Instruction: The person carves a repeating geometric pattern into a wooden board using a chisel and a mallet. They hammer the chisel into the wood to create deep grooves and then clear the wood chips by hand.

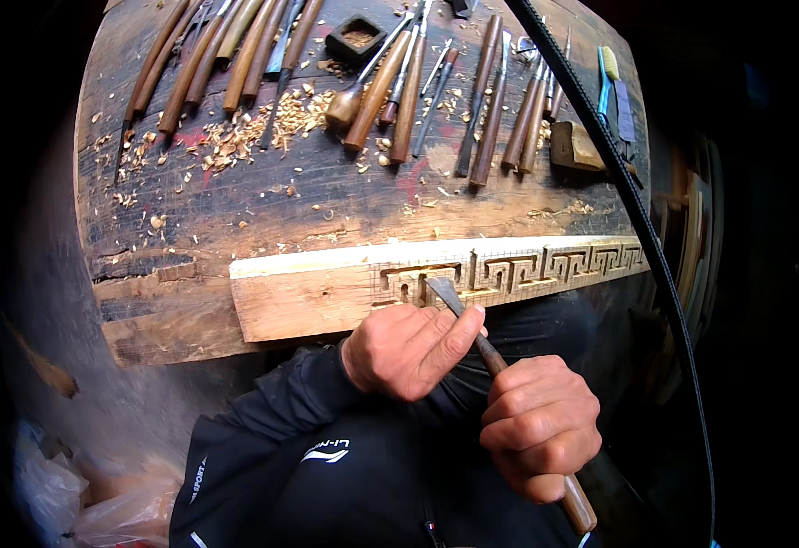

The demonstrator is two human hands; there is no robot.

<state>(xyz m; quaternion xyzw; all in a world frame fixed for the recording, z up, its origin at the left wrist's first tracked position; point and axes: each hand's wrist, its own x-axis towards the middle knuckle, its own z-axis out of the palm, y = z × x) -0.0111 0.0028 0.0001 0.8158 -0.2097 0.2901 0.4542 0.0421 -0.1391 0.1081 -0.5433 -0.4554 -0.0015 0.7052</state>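
A long pale wooden board [303, 297] lies along the bench's near edge. Carved key-pattern grooves and pencilled grid lines cover its right part, while its left end is plain. A wood chisel [494, 360] slants across the board's front, its flat blade tip touching the carving near the middle. My right hand [541, 425] is wrapped round the wooden handle, whose butt sticks out below the fist. My left hand [408, 352] is curled at the board's lower edge, fingers closed against the chisel's metal shank. The undersides of these fingers are hidden.
Several wood-handled carving tools [262, 55] lie in rows across the far side of the worn workbench [280, 205]. Curled shavings [244, 137] are scattered among them. A dark square box [358, 38], a block [575, 146] and a brush [608, 64] lie there too. A black cord [637, 215] crosses the right side.
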